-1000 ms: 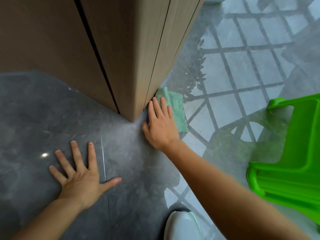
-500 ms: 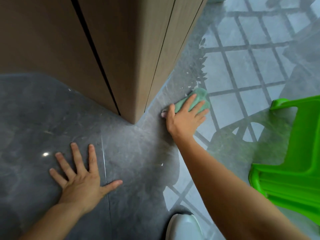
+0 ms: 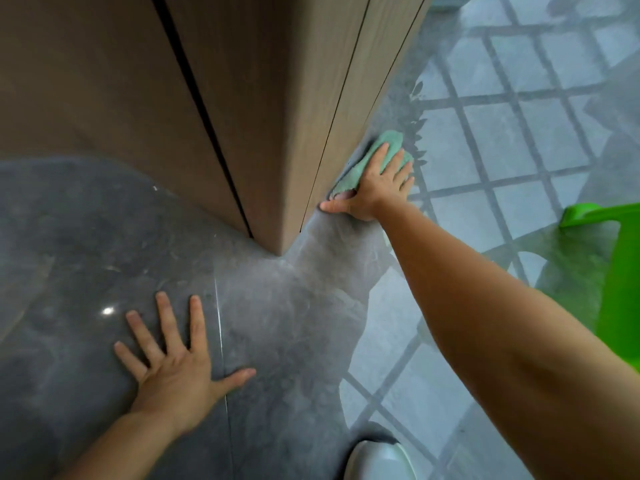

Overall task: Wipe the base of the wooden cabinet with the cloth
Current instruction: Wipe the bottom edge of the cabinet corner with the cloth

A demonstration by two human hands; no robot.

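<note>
Where the frame's lower edge cuts in, the toe of a pale shoe (image 3: 379, 460) rests on the glossy grey floor (image 3: 294, 323). Just beyond it on the left, the left hand (image 3: 173, 368) lies palm down on the tile, fingers spread wide and holding nothing, its thumb reaching across a thin grout line. At the right edge stands a bright green plastic chair (image 3: 620, 282), only partly in view and well apart from both hands. The right forearm stretches from the lower right up toward the middle, crossing floor patterned with a reflected window grid. Farther on, the corner of the wooden cabinet (image 3: 270, 116) meets the floor, with dark vertical seams running up both of its faces. At the far end of the reach, the right hand (image 3: 375, 185) presses flat with fingers apart onto a mint-green cloth (image 3: 388, 147), thumb pointing back toward the cabinet corner. The cloth is bunched under the palm and pushed against the bottom edge of the cabinet's right-hand face, where panel and floor meet.
</note>
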